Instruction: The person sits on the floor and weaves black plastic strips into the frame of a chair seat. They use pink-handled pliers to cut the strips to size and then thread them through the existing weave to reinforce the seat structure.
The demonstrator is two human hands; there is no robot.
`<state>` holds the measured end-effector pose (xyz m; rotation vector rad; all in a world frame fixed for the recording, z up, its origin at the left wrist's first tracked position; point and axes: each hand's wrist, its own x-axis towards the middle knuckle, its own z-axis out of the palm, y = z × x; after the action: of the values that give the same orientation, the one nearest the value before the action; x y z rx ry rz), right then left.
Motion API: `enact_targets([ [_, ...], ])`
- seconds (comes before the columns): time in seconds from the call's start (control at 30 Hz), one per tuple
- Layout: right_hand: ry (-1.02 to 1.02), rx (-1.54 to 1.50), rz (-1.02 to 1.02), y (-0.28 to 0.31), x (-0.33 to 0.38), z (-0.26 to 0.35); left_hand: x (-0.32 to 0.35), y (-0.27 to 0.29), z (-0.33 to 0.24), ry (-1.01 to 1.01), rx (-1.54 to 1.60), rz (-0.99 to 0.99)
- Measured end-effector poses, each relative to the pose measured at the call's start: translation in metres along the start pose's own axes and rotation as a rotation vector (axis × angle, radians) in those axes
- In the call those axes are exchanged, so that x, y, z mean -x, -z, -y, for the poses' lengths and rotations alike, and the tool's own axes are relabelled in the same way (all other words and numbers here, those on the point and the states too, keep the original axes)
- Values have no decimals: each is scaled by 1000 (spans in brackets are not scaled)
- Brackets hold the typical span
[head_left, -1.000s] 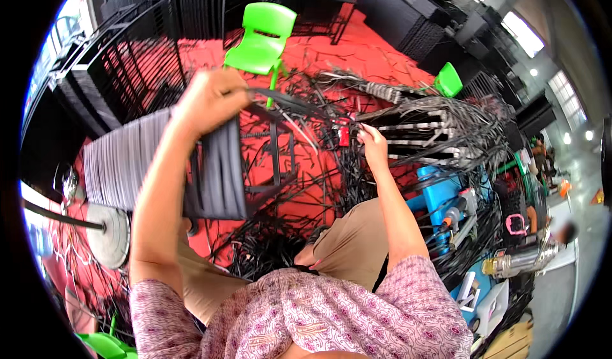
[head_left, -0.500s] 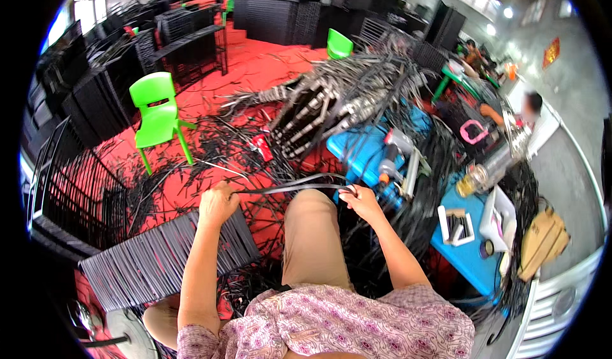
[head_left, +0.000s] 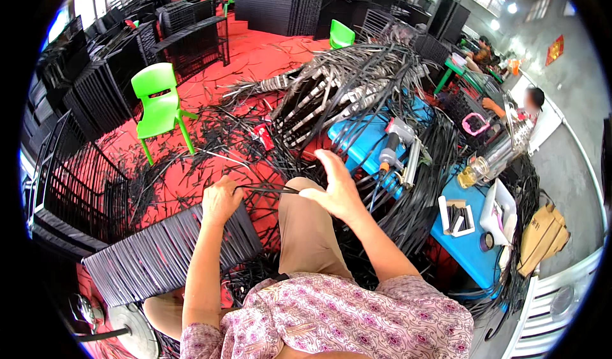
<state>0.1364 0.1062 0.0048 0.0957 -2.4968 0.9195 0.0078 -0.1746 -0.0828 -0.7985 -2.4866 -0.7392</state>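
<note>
The fingers of the left hand [head_left: 221,201] are clenched around a thin black strip [head_left: 264,187], which runs rightward from the fist to the right hand [head_left: 338,190]. The right hand's thumb and forefinger pinch the other end of that strip near the knee, while its remaining fingers are spread loose and point up and away. The left fist rests at the far edge of a woven panel [head_left: 162,254] of close-set black slats, which lies tilted across the person's left side, near the lower left of the scene. Between the two hands is the person's knee in tan trousers [head_left: 309,231], and below it the pink flowered shirt [head_left: 331,321]. Loose black strips [head_left: 185,168] lie scattered on the red floor [head_left: 255,56] just beyond the hands. Farther off, a big tangled bundle of black and pale strips [head_left: 350,91] rises above a blue table [head_left: 370,139], on which a power drill [head_left: 392,145] rests. To the left stands a bright green plastic chair [head_left: 159,107], with stacks of black wire racks [head_left: 83,98] behind and beside it. On the far right another person [head_left: 526,101] sits at a second blue table [head_left: 472,238], where a clear bottle [head_left: 488,165] and a small white tray [head_left: 456,215] stand.
</note>
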Motion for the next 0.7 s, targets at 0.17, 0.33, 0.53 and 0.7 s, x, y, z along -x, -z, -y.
enact_targets([
  [0.17, 243, -178, 57, -77, -4, 45, 8, 5, -9, -24, 26, -25],
  [0.33, 222, -253, 29, -142, 6, 43, 13, 4, -6, -83, 51, -44],
  [0.53, 1, -344, 103, -151, 23, 69, 23, 31, 9, -78, 277, -183],
  [0.7, -188, -243, 178, -144, 51, 73, 61, 113, 25, 14, 331, -345],
])
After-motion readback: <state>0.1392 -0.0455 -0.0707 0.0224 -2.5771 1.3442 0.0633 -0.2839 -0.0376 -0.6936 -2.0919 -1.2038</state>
